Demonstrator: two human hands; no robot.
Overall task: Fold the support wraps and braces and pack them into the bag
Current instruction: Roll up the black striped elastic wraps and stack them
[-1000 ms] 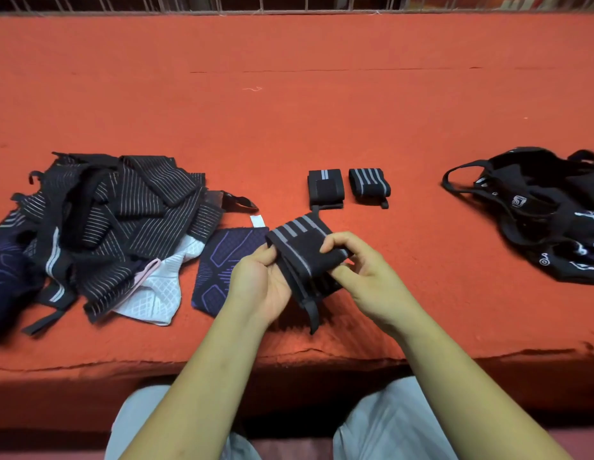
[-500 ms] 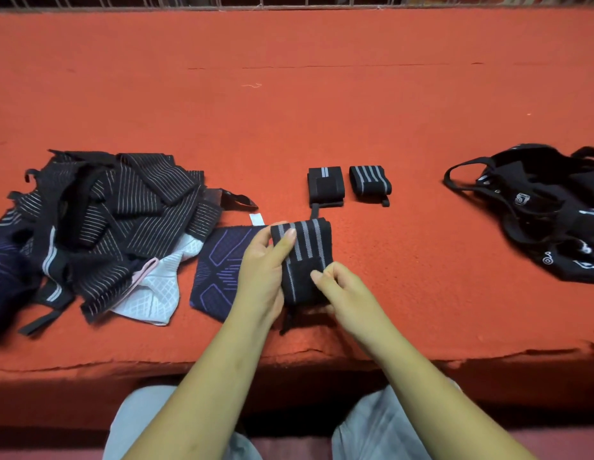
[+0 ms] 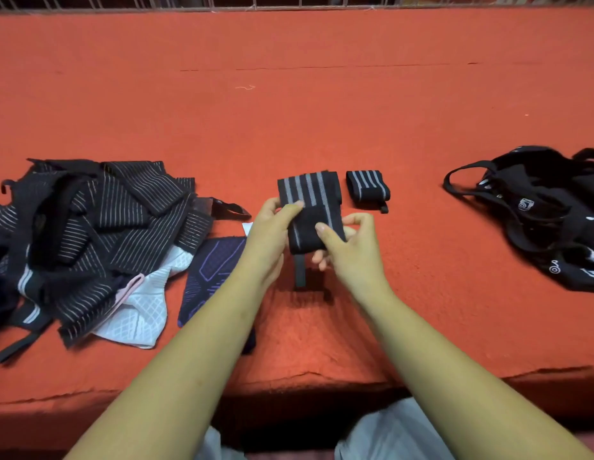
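I hold a black wrist wrap with grey stripes [image 3: 310,207] upright above the red surface. My left hand [image 3: 269,234] pinches its left edge with thumb on the front. My right hand [image 3: 352,247] grips its lower right side, and a short strap tail hangs below. The wrap hides one folded wrap behind it. A second folded striped wrap [image 3: 368,190] lies just to the right. The black bag [image 3: 541,210] with white prints lies open at the far right.
A heap of black striped braces [image 3: 89,227] lies at the left, with a white mesh brace [image 3: 136,310] and a dark purple patterned sleeve [image 3: 212,273] at its near edge. The red felt surface [image 3: 289,111] ends near my knees. A wire fence runs along the far edge.
Both hands lifted the wrap farther from me and turned it upright; it now covers the left folded wrap that was visible before.
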